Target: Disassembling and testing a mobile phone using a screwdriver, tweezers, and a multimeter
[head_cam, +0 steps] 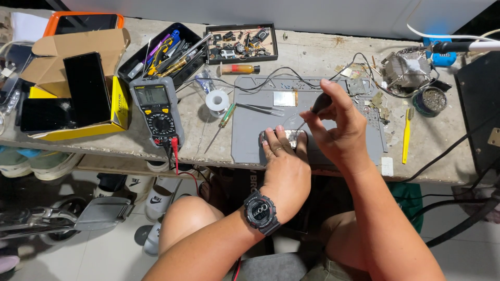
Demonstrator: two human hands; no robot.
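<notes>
Hands working on a small circuit board over a grey mat

The left hand [284,169], wearing a wristwatch, is pressing its fingers [271,148] closed onto the small circuit board [284,138], which is lying at the near edge of the grey work mat [250,125] on the desk [312,49]. The right hand [338,127] is gripping a black-handled tool [320,103] with closed fingers, its thin tip slanting down to the board. Tweezers [259,108] and a solder reel [216,100] are lying just left of the hands; a multimeter [158,109] is resting farther left
</notes>
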